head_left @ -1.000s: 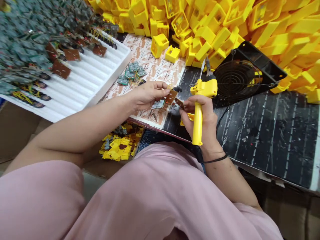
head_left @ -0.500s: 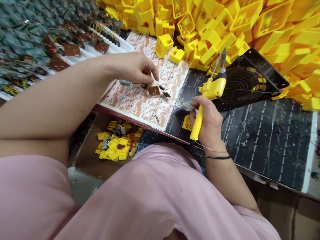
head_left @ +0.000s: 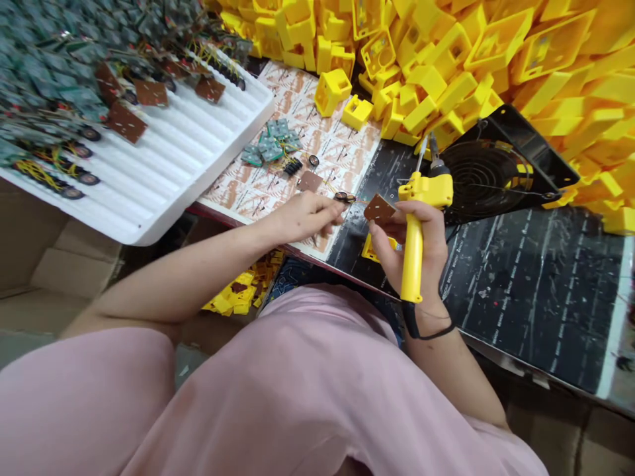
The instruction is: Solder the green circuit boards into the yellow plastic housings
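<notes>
Board (head_left: 380,209): one, brown, pinched between the right hand's (head_left: 432,246) thumb and fingers, which also carry the yellow iron (head_left: 413,259). Left hand (head_left: 306,217): half curled beside black discs (head_left: 340,196); grip, I cannot tell. Handling, I judge: light, stiff; wires (head_left: 362,201) fragile; hold edges. Table (head_left: 520,297), rightward of both hands: white lettering, too small for me.

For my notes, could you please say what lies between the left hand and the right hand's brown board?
The head view shows small round black parts and thin wires.
</notes>
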Demonstrator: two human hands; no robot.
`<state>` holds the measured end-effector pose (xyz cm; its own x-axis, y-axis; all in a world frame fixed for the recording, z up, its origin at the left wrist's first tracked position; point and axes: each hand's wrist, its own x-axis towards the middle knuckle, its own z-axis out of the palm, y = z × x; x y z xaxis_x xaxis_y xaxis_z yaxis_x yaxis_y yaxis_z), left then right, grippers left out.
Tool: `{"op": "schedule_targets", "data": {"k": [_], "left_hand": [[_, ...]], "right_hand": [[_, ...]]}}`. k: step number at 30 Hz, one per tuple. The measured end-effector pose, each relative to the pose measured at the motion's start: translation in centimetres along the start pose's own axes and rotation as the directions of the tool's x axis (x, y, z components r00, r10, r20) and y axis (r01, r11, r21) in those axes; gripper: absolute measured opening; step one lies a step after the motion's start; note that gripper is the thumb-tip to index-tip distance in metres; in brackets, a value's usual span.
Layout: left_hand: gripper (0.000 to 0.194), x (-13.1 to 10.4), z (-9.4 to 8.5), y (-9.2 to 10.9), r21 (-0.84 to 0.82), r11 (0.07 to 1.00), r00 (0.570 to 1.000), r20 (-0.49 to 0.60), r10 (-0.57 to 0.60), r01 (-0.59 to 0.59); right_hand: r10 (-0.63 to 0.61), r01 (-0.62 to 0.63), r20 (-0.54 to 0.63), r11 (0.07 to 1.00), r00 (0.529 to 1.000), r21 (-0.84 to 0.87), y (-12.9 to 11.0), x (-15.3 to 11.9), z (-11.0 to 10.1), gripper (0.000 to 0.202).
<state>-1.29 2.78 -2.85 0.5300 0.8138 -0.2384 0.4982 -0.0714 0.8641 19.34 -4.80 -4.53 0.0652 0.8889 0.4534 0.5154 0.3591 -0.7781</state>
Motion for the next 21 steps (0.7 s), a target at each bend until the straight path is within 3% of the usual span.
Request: {"op": "schedule_targets", "data": {"k": [1, 3, 5, 7, 12, 15, 17, 21], "left_hand": [[0.042, -0.1, 0.8, -0.3, -0.222, 0.973, 0.997, -0.035, -0.07, 0.061], [0.047, -0.1, 2.1, -0.6, -0.542, 0.838, 0.98, -0.133, -0.15, 0.055], [0.056, 0.0, 3.2, -0.6, -0.671, 0.741, 0.956, -0.242, -0.165, -0.042], [0.063, 0.0, 3.8, -0.4, -0.706, 0.7, 0.935, -0.309, -0.172, -0.105], [0.053, -0.1, 3.4, -0.6, -0.664, 0.719, 0.913, -0.395, -0.105, -0.204], [0.037, -0.2, 2.0, -0.9, -0.519, 0.8, 0.89, -0.455, 0.042, -0.303], [0.03, -0.3, 0.9, -0.9, -0.414, 0.844, 0.875, -0.466, 0.126, -0.342], [0.024, -0.6, -0.6, -0.2, -0.244, 0.923, 0.926, -0.311, 0.216, -0.297]], "right_hand": [[-0.017, 0.017, -0.001, 1.0, 1.0, 0.013, -0.2, -0.3, 0.2, 0.04], [-0.055, 0.055, 0.001, 0.998, 0.998, 0.018, -0.5, -1.0, 0.6, 0.041], [-0.097, 0.097, -0.002, 0.995, 0.995, -0.02, -0.7, -1.6, 1.1, 0.042], [-0.159, 0.159, -0.001, 0.984, 0.987, -0.075, -0.6, -2.1, 1.5, 0.043], [-0.33, 0.329, 0.032, 0.919, 0.943, -0.219, 0.2, -2.6, 0.5, 0.047], [-0.355, 0.355, 0.05, 0.899, 0.934, -0.255, 0.9, -2.1, -2.0, 0.056], [-0.338, 0.36, 0.128, 0.893, 0.932, -0.271, 1.6, -1.7, -4.2, 0.062], [-0.273, 0.397, 0.373, 0.864, 0.887, -0.311, 2.8, -1.6, -6.7, 0.06]]}}
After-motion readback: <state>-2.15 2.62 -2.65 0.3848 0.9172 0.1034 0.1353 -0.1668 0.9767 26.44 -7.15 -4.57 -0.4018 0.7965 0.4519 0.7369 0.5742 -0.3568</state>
